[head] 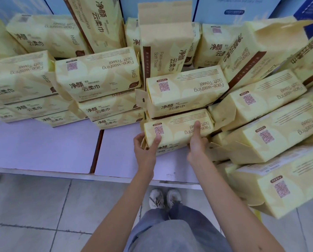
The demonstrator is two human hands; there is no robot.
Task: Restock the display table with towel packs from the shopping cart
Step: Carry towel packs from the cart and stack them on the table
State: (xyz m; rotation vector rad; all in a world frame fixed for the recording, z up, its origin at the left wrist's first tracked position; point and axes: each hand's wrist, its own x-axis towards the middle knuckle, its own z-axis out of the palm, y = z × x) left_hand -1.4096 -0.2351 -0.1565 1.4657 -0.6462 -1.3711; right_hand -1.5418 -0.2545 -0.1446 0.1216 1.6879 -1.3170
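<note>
Before stack, pale-yellow towel pack

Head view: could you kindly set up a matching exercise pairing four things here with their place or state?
Things:
1. left hand
2. right hand
3. upright towel pack
4. shoes

Places or states:
a. on the tiled floor
b. standing on end at the back
c. thumb pressed on the held towel pack near its lettering
d. grips that pack's end beside its QR code

Pairs: 1-d, 2-c, 3-b, 4-a.
</note>
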